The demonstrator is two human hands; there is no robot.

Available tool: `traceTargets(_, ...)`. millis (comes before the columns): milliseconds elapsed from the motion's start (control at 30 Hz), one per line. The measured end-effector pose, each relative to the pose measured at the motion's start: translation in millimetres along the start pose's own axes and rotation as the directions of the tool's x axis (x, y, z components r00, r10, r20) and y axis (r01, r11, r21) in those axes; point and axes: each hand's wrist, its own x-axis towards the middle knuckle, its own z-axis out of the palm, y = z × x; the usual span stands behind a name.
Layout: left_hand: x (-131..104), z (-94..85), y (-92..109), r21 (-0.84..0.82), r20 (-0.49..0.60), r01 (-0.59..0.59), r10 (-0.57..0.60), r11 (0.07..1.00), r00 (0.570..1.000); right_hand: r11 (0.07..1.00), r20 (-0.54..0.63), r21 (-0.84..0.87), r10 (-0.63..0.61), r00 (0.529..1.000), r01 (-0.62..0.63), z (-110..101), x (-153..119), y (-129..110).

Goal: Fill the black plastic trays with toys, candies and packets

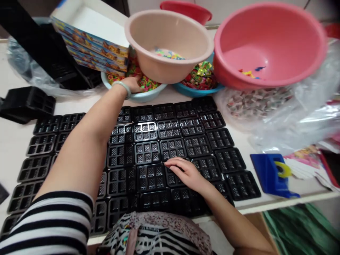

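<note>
Rows of black compartment trays cover the middle of the white table. My left hand, with a pale bangle on its wrist, reaches into a light blue basin of small colourful pieces. Its fingers are partly sunk among the pieces, so their grip is hidden. My right hand hovers over or rests on the trays right of centre, its fingers together and slightly curled. Whether something small is between those fingertips cannot be made out.
Beige and pink basins stand at the back, near a blue basin of wrapped packets. Stacked printed boxes and black trays are at left. A blue tape dispenser and plastic bags lie right.
</note>
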Motion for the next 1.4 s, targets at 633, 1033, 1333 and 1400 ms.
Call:
traceTargets(633,-1,3.0,5,-0.045,-0.113,0.033,-0.038,0.998,0.993,0.999,0.01,0.049,0.002,1.0,-0.002,9,-1,9)
traceTargets(1033,-21,-26.7,-6,-0.179,-0.208,-0.086,0.048,0.98,0.977,0.998,0.045,0.069,0.003,0.999,-0.006,13,3,7)
traceTargets(1333,-38,-28.7,-2,-0.891,-0.243,-0.176,-0.111,0.418,0.964,0.996,0.121,0.067,-0.066,0.99,0.058,21,14,-1)
traceTargets(1400,-48,-33.2,3,-0.935,-0.232,-0.166,-0.184,0.314,0.955,0.993,0.128,0.104,-0.062,0.99,0.049,19,18,-1)
